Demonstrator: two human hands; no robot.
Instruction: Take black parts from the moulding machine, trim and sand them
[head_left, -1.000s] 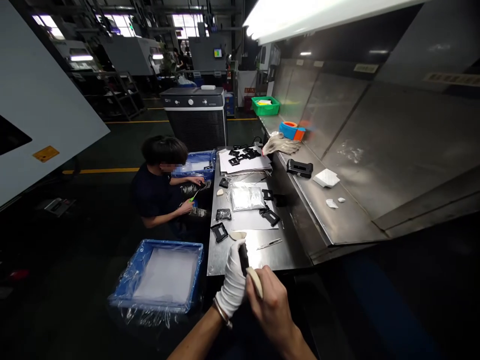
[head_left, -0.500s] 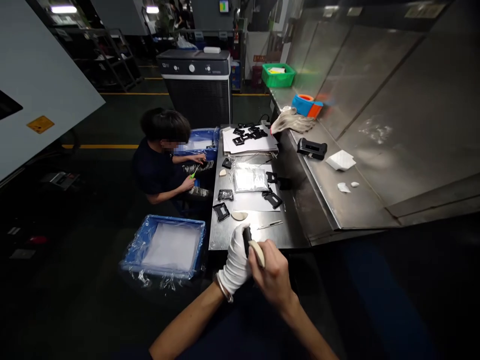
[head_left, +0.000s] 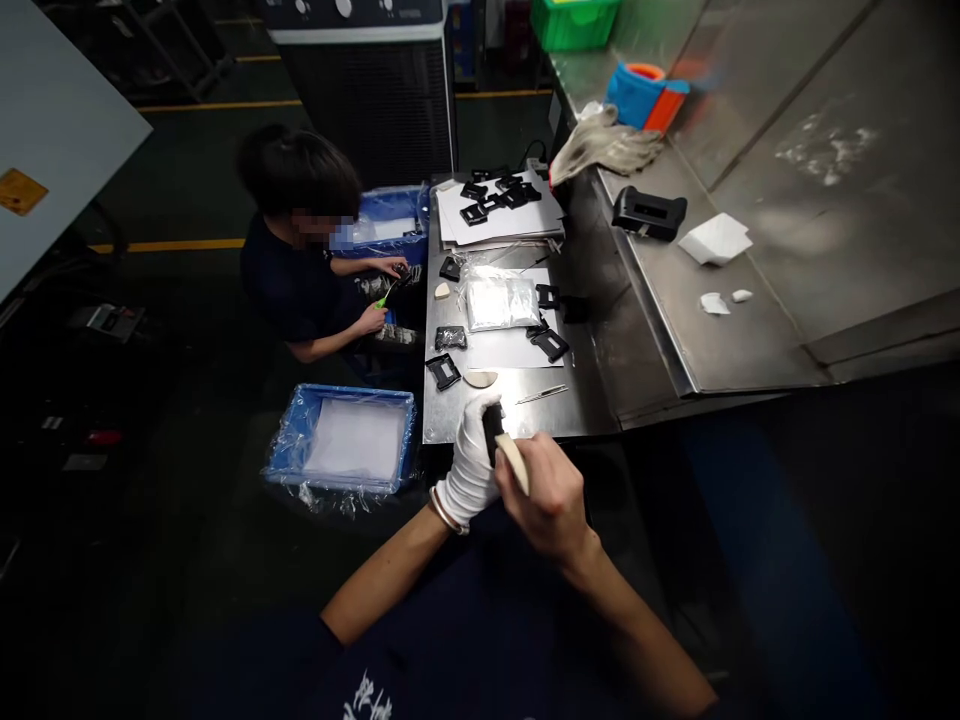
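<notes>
My left hand (head_left: 470,462), in a white glove, is closed around a black plastic part (head_left: 492,432) held up on edge in front of the table. Bare, my right hand (head_left: 546,492) pinches a cream-coloured, half-round felt pad (head_left: 514,464) against or very close to that part; the exact contact is hidden. Just beyond my hands, a second pale half-round pad (head_left: 480,379) lies on the metal table (head_left: 450,425). A thin knife-like tool (head_left: 543,394) rests to its right, and a black plastic frame (head_left: 443,372) to its left.
A silvery bag (head_left: 501,303) lies mid-table, with black frames (head_left: 550,344) nearby and several more on the paper stack (head_left: 469,232). A co-worker (head_left: 300,260) sits at the left. A blue plastic-lined bin (head_left: 341,440) stands left of me; a metal ledge (head_left: 720,350) runs along the right.
The camera view has tilted down, so the scene sits higher in the picture. My hands keep the same hold on the black part and the pad, with only a slight shift.
</notes>
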